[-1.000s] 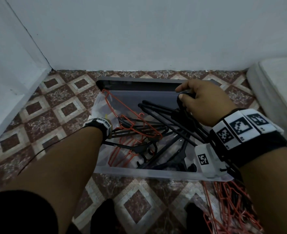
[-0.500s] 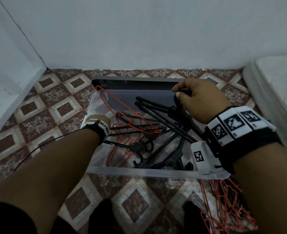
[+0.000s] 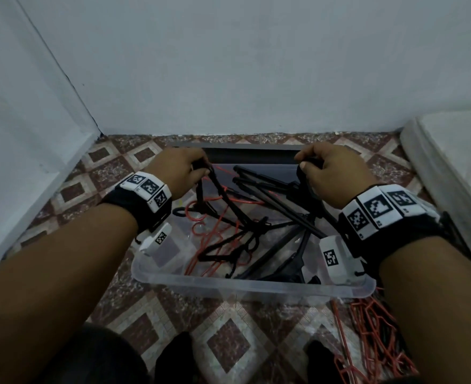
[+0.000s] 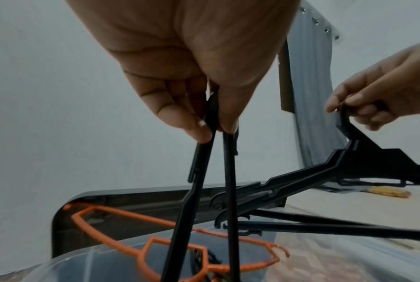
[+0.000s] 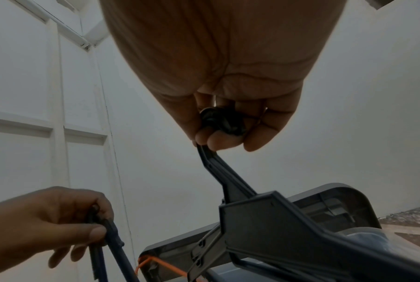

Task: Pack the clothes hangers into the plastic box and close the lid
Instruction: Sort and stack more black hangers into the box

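Observation:
A clear plastic box (image 3: 256, 286) stands on the tiled floor with black and orange hangers tangled inside. My left hand (image 3: 184, 169) pinches the end of a thin black hanger (image 4: 196, 190) above the box's far left corner. My right hand (image 3: 325, 170) grips the hooks of a bundle of black hangers (image 3: 273, 195) at the far right; their arms slope down into the box. Orange hangers (image 4: 170, 246) lie lower in the box. The grey lid (image 3: 253, 156) leans behind the box against the wall.
A pile of orange and black hangers (image 3: 373, 342) lies on the floor at the near right of the box. A white mattress edge (image 3: 450, 173) runs along the right. White walls close off the back and left. My feet (image 3: 173, 358) are in front of the box.
My left hand rose from the box's left side and lifted a thin black hanger by its end. The right hand keeps its hold on the black bundle, hardly moved.

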The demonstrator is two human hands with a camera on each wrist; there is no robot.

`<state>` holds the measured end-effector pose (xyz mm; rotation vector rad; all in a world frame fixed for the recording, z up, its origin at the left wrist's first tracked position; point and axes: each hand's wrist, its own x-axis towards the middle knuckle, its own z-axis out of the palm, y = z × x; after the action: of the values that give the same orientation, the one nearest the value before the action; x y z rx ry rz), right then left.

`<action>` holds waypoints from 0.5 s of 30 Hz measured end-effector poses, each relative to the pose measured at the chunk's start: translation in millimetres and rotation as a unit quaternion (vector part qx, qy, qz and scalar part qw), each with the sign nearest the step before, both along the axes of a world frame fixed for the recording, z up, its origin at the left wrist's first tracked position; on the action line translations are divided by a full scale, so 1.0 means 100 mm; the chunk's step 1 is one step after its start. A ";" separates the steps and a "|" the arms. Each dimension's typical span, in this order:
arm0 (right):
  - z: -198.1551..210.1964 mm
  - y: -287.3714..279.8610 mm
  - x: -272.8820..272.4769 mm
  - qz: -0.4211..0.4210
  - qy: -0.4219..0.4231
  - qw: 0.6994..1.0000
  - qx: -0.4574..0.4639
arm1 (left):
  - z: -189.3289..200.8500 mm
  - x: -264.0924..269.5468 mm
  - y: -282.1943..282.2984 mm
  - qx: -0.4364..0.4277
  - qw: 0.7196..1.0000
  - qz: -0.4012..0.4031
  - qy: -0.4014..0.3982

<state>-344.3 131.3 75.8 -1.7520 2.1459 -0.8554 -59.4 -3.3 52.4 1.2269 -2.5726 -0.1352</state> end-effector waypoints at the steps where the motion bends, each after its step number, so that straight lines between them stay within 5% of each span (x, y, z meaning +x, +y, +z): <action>1: 0.00 0.01 -0.01 -0.004 0.001 1.000 -0.004 | 0.01 -0.02 0.06 0.002 1.000 -0.006 0.022; 5: 0.02 0.04 -0.05 -0.010 0.000 1.000 -0.013 | 0.12 -0.10 0.18 -0.001 0.994 -0.025 0.102; 9: 0.02 0.03 -0.05 -0.012 0.011 1.000 -0.006 | 0.25 -0.21 0.26 0.039 0.994 -0.054 0.091; 15: 0.01 -0.01 -0.03 -0.007 -0.001 1.000 -0.005 | 0.47 -0.28 0.31 -0.045 0.978 -0.069 0.192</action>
<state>-347.1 130.6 76.6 -1.7427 2.1585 -0.8722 -87.3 27.8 99.9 0.8882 -2.2939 -0.2554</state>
